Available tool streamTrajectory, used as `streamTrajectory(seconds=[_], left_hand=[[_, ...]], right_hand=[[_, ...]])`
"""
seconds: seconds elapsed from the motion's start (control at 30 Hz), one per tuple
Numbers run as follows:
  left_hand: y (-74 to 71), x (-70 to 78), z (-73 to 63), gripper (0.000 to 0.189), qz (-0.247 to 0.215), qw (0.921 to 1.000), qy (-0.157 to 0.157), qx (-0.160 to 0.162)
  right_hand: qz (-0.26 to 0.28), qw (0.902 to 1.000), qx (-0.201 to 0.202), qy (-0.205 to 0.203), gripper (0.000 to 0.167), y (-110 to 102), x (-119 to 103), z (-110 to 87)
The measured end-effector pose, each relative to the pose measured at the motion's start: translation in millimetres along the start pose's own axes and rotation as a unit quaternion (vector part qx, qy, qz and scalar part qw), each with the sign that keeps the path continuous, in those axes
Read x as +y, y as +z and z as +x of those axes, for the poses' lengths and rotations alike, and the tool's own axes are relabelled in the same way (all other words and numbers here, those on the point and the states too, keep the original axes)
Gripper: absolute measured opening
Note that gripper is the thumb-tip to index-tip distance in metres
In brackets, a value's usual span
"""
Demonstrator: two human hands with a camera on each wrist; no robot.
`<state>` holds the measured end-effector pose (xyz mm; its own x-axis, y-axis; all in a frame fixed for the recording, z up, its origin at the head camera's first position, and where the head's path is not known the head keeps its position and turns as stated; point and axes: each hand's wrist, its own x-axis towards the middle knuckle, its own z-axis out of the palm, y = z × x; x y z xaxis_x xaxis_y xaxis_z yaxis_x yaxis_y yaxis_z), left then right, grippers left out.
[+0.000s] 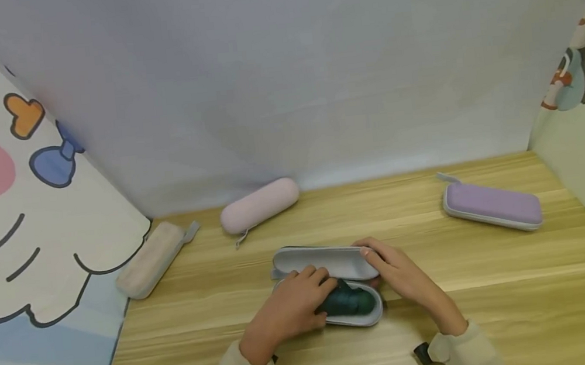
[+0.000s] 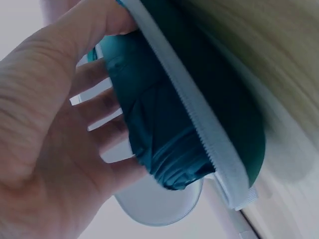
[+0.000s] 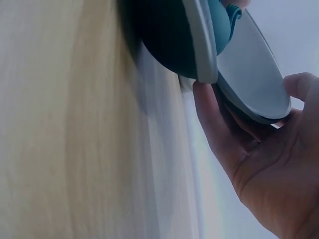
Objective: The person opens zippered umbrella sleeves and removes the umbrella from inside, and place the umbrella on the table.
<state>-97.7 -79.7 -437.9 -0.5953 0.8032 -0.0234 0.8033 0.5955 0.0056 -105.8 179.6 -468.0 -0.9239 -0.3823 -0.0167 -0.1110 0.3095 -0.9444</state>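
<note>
A dark green hard zip case (image 1: 373, 319) with a pale grey lining lies unzipped on the wooden table, its lid (image 1: 313, 260) tilted back. Inside the lower half sits a compact folded umbrella (image 1: 347, 300), its teal cloth (image 2: 149, 107) gathered in pleats at one end. Over the umbrella bends my left hand (image 1: 290, 307), the fingers (image 2: 107, 107) along its far side and the thumb at the near zip edge. My right hand (image 1: 404, 274) holds the lid's right end between thumb (image 3: 300, 85) and fingers, with one finger touching the lower half's rim.
A beige case (image 1: 152, 259) lies at the table's left edge, and a pink one (image 1: 260, 205) near the back. To the right lies a purple case (image 1: 492, 204). A grey cloth wall (image 1: 315, 86) stands behind, with printed panels at both sides.
</note>
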Motion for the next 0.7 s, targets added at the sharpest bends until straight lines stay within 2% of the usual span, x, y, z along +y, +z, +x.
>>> streamTrajectory(seconds=[0.23, 0.47, 0.7], left_hand=[[7.9, 0.1, -1.6, 0.044, 0.047, 0.9971, 0.019, 0.057], [8.8, -1.5, -11.0, 0.042, 0.056, 0.9932, 0.024, 0.099], [5.4, 0.1, -23.1, 0.039, 0.049, 0.9848, 0.037, 0.163]], right_hand=[[-0.017, 0.9999, 0.004, -0.001, 0.040, 1, 0, -1.5], [-0.020, 0.9998, -0.007, -0.004, 0.040, 5, 1, 0.2], [-0.023, 0.9997, -0.005, 0.002, 0.039, 5, 3, -0.2]])
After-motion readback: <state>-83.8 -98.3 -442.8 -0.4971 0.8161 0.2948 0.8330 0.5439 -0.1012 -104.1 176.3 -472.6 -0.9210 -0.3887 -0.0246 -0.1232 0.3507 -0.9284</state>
